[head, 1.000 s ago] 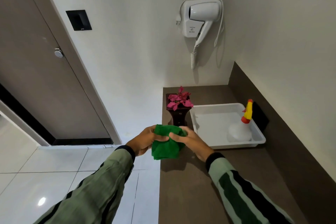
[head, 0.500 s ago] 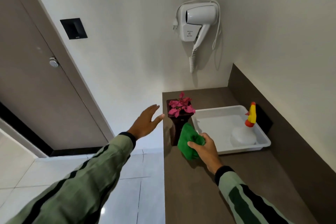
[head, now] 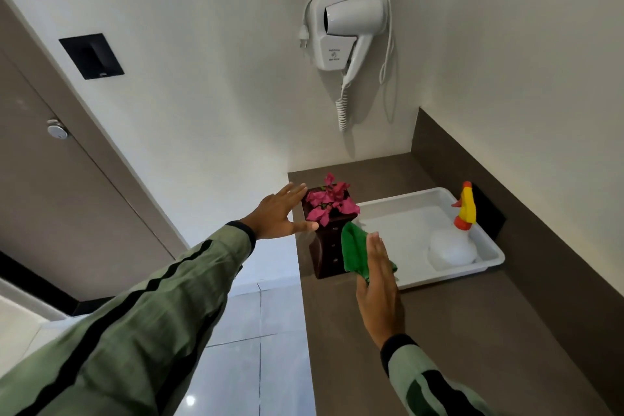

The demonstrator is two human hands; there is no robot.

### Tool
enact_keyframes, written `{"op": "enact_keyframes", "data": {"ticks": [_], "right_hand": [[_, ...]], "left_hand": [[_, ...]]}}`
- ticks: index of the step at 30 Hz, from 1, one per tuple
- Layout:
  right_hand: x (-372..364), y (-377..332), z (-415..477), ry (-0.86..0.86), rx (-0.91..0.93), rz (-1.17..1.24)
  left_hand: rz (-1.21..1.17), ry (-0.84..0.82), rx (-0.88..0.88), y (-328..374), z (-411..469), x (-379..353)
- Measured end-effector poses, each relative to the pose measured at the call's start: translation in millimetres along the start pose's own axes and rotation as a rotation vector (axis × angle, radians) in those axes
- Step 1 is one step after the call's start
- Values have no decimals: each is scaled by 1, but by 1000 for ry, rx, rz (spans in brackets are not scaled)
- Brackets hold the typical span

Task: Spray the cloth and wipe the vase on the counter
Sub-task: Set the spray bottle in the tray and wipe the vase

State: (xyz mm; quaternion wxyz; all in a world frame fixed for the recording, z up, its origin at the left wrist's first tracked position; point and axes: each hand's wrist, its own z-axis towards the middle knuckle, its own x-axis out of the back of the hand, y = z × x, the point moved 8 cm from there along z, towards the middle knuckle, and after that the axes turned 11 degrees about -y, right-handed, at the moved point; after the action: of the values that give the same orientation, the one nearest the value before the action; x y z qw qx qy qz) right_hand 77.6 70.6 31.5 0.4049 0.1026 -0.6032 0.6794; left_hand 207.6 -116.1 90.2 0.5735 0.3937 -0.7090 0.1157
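Note:
A dark brown vase [head: 326,248] with pink flowers [head: 330,201] stands at the left edge of the brown counter [head: 439,331]. My right hand [head: 380,284] presses a green cloth [head: 356,250] flat against the vase's right side. My left hand [head: 278,213] is spread wide, with its thumb and fingertips at the vase's upper left rim. A white spray bottle [head: 452,246] with a yellow and orange nozzle stands in the white tray [head: 381,209], to the right of the vase.
The tray takes up the counter's far right, against a dark backsplash [head: 540,230]. A white hair dryer [head: 347,30] hangs on the wall above. A brown door [head: 50,179] and pale floor tiles [head: 263,331] lie to the left, beyond the counter's edge.
My left hand has moved from open air onto the vase's left rim. My right hand has flattened and pushed the cloth up against the vase's right side.

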Motion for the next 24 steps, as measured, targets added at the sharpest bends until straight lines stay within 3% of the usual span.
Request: {"op": "enact_keyframes", "data": {"ticks": [3, 8, 19, 24], "right_hand": [[-10, -14, 7, 98, 84, -115], [-43, -11, 7, 47, 76, -235], [-85, 0, 8, -135, 7, -125], [-63, 10, -4, -27, 36, -149]], "left_hand": [[87, -32, -7, 0, 1, -6], [201, -10, -26, 3, 4, -11], [225, -37, -44, -3, 6, -7], [228, -70, -44, -6, 8, -6]]}}
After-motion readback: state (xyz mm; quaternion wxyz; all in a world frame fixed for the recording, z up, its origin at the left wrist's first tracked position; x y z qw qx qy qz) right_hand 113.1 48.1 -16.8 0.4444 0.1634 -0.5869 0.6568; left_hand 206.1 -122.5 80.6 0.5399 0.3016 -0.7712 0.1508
